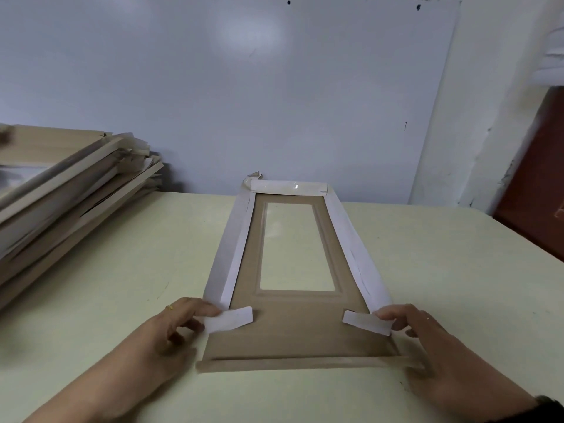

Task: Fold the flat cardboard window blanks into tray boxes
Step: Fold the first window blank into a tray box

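The scene is evenly but rather dimly lit, with a cool, bluish cast. A soft round glare patch sits on the white board (247, 35) against the back wall, pointing to a light overhead. Shadows are faint and diffuse: a soft one lies under the left hand (180, 322), another beneath the near flap of the cardboard blank (296, 334). A small glint shows on the blank's far folded edge. The wide-angle lens bends straight lines outward, and the stack of blanks (61, 190) at the left edge is smeared (motion blur or edge softness, hard to say).
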`<action>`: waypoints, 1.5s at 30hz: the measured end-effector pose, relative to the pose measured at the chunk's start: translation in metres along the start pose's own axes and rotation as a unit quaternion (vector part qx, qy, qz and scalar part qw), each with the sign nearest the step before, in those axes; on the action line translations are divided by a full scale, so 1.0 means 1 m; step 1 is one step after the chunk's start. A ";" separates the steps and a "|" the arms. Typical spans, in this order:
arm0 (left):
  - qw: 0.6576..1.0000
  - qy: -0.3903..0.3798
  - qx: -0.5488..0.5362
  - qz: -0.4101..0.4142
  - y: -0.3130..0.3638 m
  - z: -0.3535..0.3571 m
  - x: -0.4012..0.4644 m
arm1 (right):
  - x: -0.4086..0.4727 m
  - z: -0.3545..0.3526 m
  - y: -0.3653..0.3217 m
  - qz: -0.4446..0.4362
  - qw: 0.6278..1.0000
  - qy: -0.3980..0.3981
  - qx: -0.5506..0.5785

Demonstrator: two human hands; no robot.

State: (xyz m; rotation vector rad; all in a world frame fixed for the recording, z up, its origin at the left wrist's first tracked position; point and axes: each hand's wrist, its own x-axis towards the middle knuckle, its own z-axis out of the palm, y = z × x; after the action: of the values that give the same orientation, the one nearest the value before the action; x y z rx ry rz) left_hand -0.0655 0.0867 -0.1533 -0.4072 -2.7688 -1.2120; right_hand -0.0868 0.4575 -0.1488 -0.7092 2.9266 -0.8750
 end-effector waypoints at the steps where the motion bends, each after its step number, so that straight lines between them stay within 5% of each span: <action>1: 1.000 -0.019 -0.008 -0.019 -0.002 -0.001 -0.001 | 0.000 0.001 -0.001 -0.007 1.000 0.014 -0.008; 5: 0.998 -0.038 -0.027 -0.051 -0.006 0.001 -0.003 | 0.001 0.003 -0.009 -0.014 0.997 0.073 -0.009; 12: 0.997 0.065 -0.028 -0.003 0.010 0.009 0.001 | 0.011 0.010 -0.008 0.032 0.981 0.169 0.094; 23: 0.978 0.178 -0.104 -0.038 0.012 0.026 0.016 | 0.028 0.020 -0.005 0.078 0.932 0.244 0.257; 36: 0.984 0.148 0.075 0.065 0.009 0.031 0.018 | 0.027 0.024 -0.009 -0.045 0.977 0.205 0.045; 41: 0.978 0.175 0.072 0.092 0.005 0.032 0.019 | 0.027 0.024 -0.004 -0.073 0.971 0.226 0.007; 45: 0.979 0.176 0.082 0.069 0.005 0.033 0.020 | 0.032 0.023 -0.006 -0.125 0.934 0.284 -0.178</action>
State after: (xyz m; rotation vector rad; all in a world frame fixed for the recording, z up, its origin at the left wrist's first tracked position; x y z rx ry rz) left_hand -0.0821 0.1180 -0.1683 -0.3255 -2.4679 -0.9131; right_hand -0.1105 0.4275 -0.1617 -1.0131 3.6363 -0.6476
